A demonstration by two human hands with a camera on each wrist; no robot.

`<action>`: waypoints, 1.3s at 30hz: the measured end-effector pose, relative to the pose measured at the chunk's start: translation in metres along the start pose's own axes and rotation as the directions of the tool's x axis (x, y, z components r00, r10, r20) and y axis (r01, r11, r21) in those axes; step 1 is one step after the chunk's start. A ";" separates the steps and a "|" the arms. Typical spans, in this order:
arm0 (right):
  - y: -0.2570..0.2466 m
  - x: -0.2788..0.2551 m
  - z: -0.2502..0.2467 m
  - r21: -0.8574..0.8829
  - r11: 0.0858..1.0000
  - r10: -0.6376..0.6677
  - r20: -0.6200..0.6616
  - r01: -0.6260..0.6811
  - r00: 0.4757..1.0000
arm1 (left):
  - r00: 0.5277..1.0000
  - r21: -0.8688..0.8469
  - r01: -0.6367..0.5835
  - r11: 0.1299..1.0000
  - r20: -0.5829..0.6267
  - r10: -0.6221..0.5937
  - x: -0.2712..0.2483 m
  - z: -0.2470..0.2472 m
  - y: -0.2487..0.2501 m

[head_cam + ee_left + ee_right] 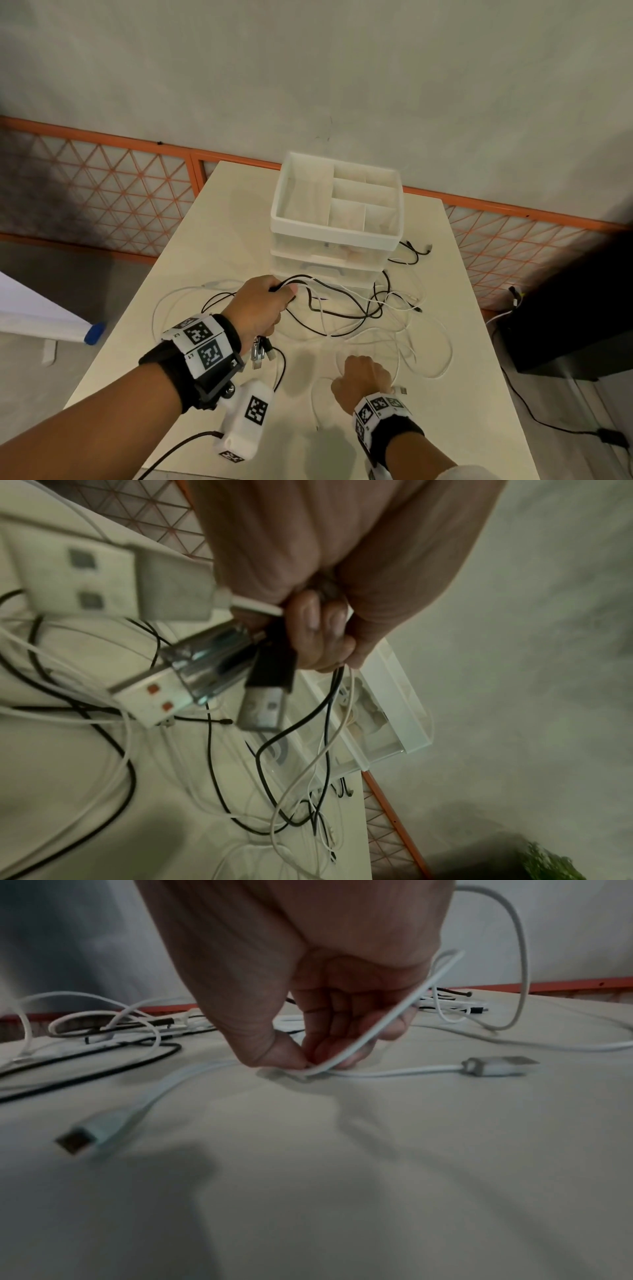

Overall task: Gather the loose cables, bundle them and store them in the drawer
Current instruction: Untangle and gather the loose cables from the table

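Head: your left hand (pixel 260 308) grips several cables (pixel 342 301); most trail ahead of it across the bench (pixel 479 377). Drawer unit (pixel 335 219) beyond, drawers apparently closed.
Left wrist: plugs (pixel 260 696) dangle below your fist; gathering looks part done.
Right wrist: your right hand (pixel 325 1001) pinches a white cable (pixel 387 1020) off the bench. Bundling, storing remain.

— Any words or numbers to log?
— None readable. Only black-and-white square code markers: two on the left wrist strap (pixel 202 346), one on the side of the white camera housing (pixel 236 431) under it, another at its lower end, several on the right wrist strap (pixel 378 407).
— Small characters beside the left-strap markers?
— Noted, but too small to make out.
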State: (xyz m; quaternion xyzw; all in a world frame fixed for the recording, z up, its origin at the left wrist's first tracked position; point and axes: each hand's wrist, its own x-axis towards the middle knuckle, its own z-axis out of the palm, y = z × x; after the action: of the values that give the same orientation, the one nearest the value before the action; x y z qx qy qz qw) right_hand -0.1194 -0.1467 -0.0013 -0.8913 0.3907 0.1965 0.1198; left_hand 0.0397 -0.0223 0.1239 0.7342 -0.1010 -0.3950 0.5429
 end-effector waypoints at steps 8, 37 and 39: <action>-0.013 -0.013 -0.064 0.655 0.691 -0.173 -0.261 0.306 0.950 | 0.999 -0.148 0.036 0.988 -0.024 -0.040 0.003 -0.004 0.008; 0.029 0.008 -0.097 0.437 0.896 -0.027 -0.119 0.077 0.993 | 0.932 -0.090 -0.362 0.928 -0.031 0.360 -0.012 -0.045 0.073; 0.036 0.007 -0.120 0.505 0.858 0.039 -0.243 0.092 0.969 | 0.925 0.209 -0.380 0.901 0.065 0.375 -0.017 -0.044 0.069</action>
State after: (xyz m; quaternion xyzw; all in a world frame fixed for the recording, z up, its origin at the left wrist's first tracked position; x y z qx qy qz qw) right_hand -0.1111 -0.2196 0.1010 -0.8499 0.4281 -0.0274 0.3059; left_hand 0.0787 -0.0079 0.1971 0.7511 -0.2903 -0.2775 0.5241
